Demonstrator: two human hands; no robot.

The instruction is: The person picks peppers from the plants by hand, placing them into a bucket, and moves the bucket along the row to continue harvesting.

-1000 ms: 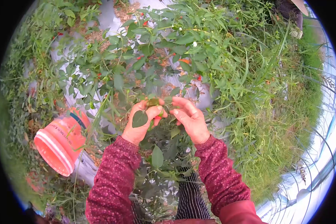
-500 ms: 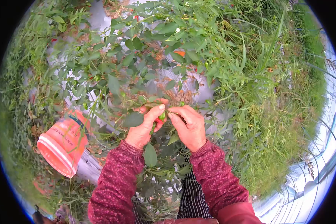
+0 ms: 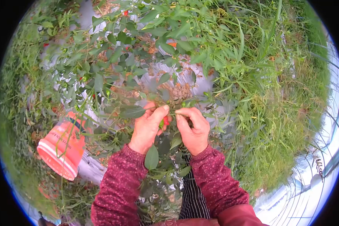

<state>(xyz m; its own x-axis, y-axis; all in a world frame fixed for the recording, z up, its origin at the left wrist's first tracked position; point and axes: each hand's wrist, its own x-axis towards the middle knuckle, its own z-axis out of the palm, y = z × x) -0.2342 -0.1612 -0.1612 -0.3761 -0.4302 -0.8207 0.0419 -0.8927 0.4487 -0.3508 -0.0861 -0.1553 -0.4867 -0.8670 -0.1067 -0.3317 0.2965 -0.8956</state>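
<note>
Both hands are at a pepper plant in the middle of the view. My left hand (image 3: 146, 127) is closed, thumb and forefinger pinching a thin stem. Against its fingers hangs a small red pepper (image 3: 166, 120) with a green pepper (image 3: 161, 124) beside it, partly hidden by the hand. My right hand (image 3: 196, 130) faces it, its thumb and forefinger pinched on the same stem (image 3: 172, 113), which spans the short gap between them. A large leaf (image 3: 151, 157) hangs below my left hand. Another green pepper (image 3: 183, 105) shows just above my right fingers.
An orange-red bucket (image 3: 62, 145) lies tipped at the left among plants. Pepper plants (image 3: 120, 41) with red and green fruit stand ahead, over pale plastic sheeting (image 3: 199, 81). Tall grass (image 3: 278, 113) fills the right, near a white curved structure (image 3: 312, 192).
The view has shifted slightly. My hands have drawn a little apart, showing more stem between them. More of the red pepper now shows beside my left fingers.
</note>
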